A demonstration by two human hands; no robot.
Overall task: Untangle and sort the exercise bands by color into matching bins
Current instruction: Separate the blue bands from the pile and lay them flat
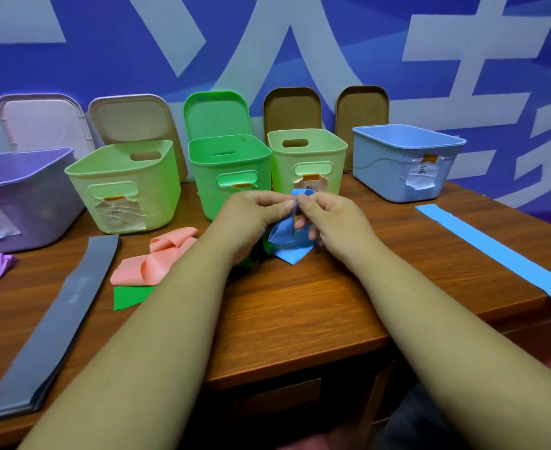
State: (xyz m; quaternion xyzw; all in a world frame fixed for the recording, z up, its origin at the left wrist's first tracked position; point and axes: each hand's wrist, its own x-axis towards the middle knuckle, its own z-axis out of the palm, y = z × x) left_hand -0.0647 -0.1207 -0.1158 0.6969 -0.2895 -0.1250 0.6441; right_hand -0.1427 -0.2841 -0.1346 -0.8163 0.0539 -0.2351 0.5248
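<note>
At frame centre, the left grip and right grip both pinch the bunched blue band, apparently to tease it loose.

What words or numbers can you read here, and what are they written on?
"蓝", it seems, handwritten on the paper label of the blue bin.
Wall: huge white characters, cut off by the picture's edge, not readable whole.
Purple bin, light green bin, yellow-green bin: paper labels crumpled or blurred, unreadable.
Grey band: faint print, too blurred to read.
</note>
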